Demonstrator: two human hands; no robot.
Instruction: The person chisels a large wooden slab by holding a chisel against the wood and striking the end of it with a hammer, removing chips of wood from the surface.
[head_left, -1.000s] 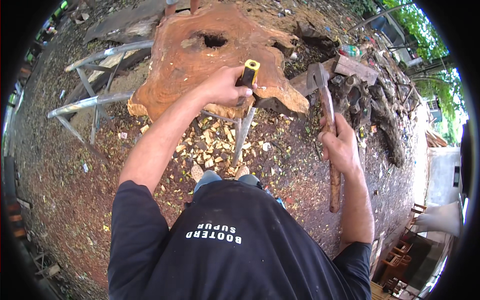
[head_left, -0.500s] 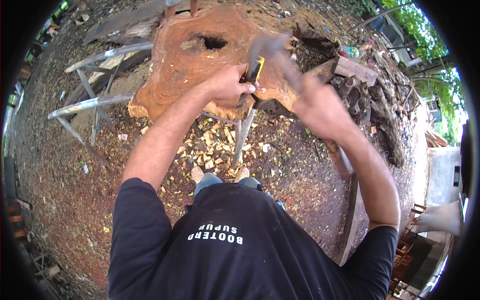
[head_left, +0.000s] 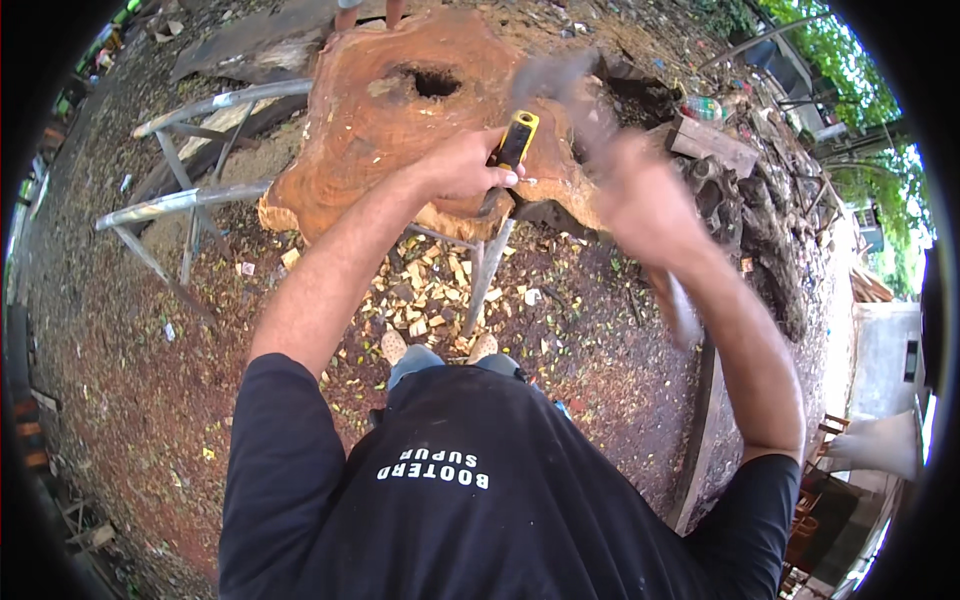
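Note:
My left hand (head_left: 468, 165) is closed around the yellow and black handle of a chisel (head_left: 517, 140), whose butt end points up. The blade is hidden below the fingers, at the near edge of a thick, reddish-brown wood slab (head_left: 360, 150). My right hand (head_left: 645, 200), smeared by motion, grips the handle of a hammer (head_left: 598, 115). The hammer's blurred head is over the slab, just beyond and to the right of the chisel and apart from it. Its handle sticks out below my fist. A dark hollow (head_left: 435, 83) opens in the slab's far part.
Pale support rails (head_left: 170, 205) with legs stand at left beside the slab. Several wood chips (head_left: 425, 290) litter the ground near my feet. Gnarled dark wood (head_left: 765, 250) and a sawn block (head_left: 712, 145) lie at right. A person's legs (head_left: 393, 12) show beyond the slab.
The hammer head has shifted slightly up and right, away from the chisel. The chisel handle has turned a little, showing more of its butt end. My left hand keeps its grip.

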